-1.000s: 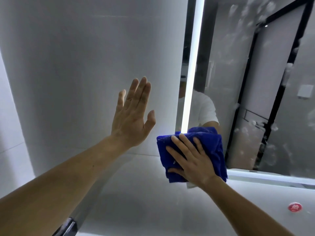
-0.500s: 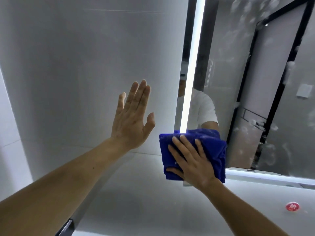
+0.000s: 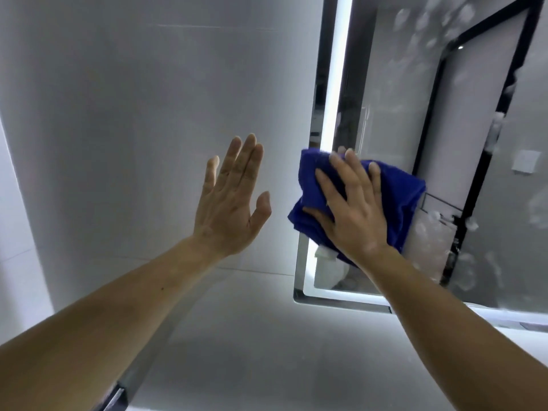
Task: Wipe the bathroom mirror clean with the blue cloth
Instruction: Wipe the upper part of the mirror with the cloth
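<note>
The bathroom mirror point(image 3: 385, 93) fills the right side, edged by a bright lit strip along its left and bottom. White foam smears dot its upper and right glass. My right hand point(image 3: 353, 209) presses the bunched blue cloth point(image 3: 406, 200) flat against the mirror's lower left part, fingers spread and straight. My left hand point(image 3: 231, 203) lies flat on the white wall just left of the mirror, fingers straight and pointing up.
A white tiled wall point(image 3: 133, 114) takes up the left and centre. The mirror reflects a black-framed glass door point(image 3: 427, 137) and a white wall switch point(image 3: 526, 161). A dark object point(image 3: 112, 396) pokes in at the bottom left.
My right hand has slid the cloth up the mirror's left edge, uncovering the lower left corner of the frame. My left hand stays on the wall.
</note>
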A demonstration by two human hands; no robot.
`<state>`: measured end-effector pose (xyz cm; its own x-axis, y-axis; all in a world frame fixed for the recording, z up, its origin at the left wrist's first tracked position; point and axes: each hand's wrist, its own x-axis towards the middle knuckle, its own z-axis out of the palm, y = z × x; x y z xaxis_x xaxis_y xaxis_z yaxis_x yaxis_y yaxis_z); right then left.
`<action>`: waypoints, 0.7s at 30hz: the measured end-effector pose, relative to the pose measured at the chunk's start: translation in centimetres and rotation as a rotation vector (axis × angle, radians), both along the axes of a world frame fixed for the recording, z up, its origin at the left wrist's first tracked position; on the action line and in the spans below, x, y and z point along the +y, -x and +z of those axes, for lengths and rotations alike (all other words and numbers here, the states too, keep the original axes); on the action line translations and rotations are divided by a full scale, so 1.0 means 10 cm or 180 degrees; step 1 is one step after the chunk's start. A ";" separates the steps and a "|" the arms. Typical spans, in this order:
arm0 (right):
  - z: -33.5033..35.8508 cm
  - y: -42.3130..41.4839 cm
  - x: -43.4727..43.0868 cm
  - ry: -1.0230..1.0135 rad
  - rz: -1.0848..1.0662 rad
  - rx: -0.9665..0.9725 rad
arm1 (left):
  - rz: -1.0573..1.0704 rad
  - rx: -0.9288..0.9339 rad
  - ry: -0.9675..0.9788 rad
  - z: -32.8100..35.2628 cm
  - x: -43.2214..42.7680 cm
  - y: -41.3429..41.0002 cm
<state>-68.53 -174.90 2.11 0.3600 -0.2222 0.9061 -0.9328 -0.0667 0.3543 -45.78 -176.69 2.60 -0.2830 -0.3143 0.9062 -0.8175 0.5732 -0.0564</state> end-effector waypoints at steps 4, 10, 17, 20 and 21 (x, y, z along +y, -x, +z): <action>0.09 -0.06 -0.06 0.0202 -0.0315 -0.0096 | -0.0002 0.0120 0.0034 0.08 -0.02 0.04; -0.77 0.12 0.02 -0.0591 -0.0417 0.1285 | -0.0140 0.0079 0.0136 0.12 0.03 0.05; -0.60 0.15 0.09 -0.0555 -0.0600 0.1252 | -0.0189 -0.0039 0.0118 0.38 0.12 0.00; 0.05 0.11 0.07 -0.0265 -0.0570 0.0665 | -0.0160 -0.0119 0.0143 0.61 0.12 0.01; 0.30 0.09 0.06 -0.0206 -0.0581 0.0505 | -0.0140 -0.0098 0.0149 0.70 0.11 0.02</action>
<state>-69.48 -174.31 5.15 0.4451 -0.3524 0.8232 -0.8645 0.0706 0.4977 -45.94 -175.54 9.59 -0.3236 -0.2583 0.9102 -0.7889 0.6048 -0.1089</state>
